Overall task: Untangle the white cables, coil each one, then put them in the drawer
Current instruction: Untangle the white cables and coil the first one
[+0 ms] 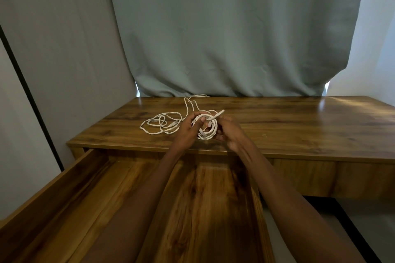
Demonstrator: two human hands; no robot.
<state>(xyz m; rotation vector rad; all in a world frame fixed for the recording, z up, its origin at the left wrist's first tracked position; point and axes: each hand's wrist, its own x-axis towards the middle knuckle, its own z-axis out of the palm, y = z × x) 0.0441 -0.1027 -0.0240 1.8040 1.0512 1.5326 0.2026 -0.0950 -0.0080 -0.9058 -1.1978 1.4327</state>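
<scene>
Coil (206, 127) of white cable held in both hands above the table's (299, 126) front edge, a second cable (162, 124) loose on the table to the left.

Left hand (188, 128) curls its fingers round the coil's left side; right hand (229, 132) pinches the right side, a free end poking up past it. Cable looks light, thin and limp, likely to spring out of its loops if let go, so hold it across all the turns at once, not by one strand or a plug. Loose cable sprawls in tangled loops, a tail running toward the curtain (235, 28). Drawer (70, 179) stands pulled open below the hands; no cable shows in it.
</scene>
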